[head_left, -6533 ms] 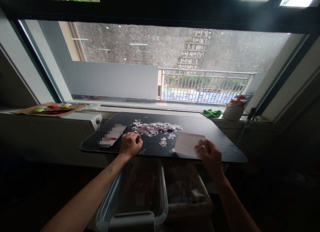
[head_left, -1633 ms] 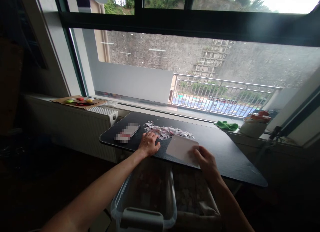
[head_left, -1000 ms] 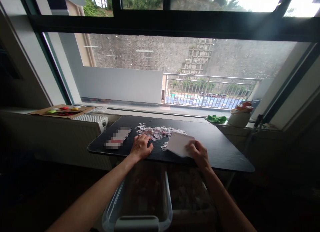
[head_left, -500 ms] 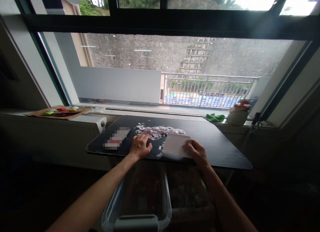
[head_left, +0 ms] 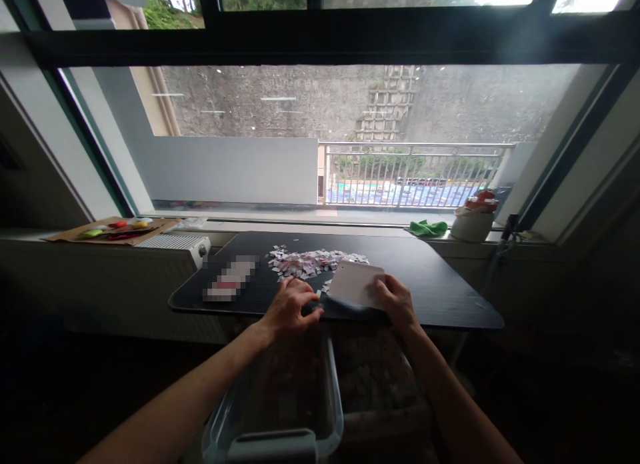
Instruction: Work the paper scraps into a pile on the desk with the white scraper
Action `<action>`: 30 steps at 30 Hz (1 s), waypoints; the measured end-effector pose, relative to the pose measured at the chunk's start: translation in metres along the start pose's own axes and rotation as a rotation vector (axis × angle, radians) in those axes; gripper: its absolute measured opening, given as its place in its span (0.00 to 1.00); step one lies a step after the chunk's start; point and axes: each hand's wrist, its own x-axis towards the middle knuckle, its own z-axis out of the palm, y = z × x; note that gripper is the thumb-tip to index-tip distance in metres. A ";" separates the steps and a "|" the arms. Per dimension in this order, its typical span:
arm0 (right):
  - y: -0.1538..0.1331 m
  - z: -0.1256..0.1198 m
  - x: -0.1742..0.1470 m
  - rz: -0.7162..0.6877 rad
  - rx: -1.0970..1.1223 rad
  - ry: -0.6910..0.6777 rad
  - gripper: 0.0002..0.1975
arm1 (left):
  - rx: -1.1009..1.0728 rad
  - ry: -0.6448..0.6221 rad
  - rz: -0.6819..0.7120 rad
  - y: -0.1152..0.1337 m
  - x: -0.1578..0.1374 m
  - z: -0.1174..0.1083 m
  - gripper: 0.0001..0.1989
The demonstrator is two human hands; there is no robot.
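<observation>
A flat white rectangular sheet with rounded corners, stiff like a plastic board [head_left: 354,284], is held in my right hand [head_left: 399,300]. The hand grips its right edge, thumb over the face, and the board is tilted up above the tabletop. My left hand [head_left: 295,305] reaches over the table's front edge, fingers curved and thumb apart. A few loose paper scraps [head_left: 319,293] lie between its fingertips and the board. Just beyond both hands spreads a heap of small white paper pieces [head_left: 310,263], some with reddish marks. Whether anything lies under my left palm is hidden.
The heap rests on a dark table [head_left: 430,284] before a window. A blurred-out phone-like object [head_left: 231,279] lies at left. Below the front edge stands a clear plastic bin [head_left: 336,397]. A green cloth [head_left: 427,229] and a pale pot [head_left: 473,224] sit on the sill.
My left hand has moved right and towards me, to the scraps by the table's front edge. The board in my right hand has lifted slightly. The view has shifted a little.
</observation>
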 end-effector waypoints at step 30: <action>-0.003 0.002 -0.002 0.015 -0.009 0.009 0.17 | -0.336 -0.064 -0.490 -0.026 0.030 -0.011 0.16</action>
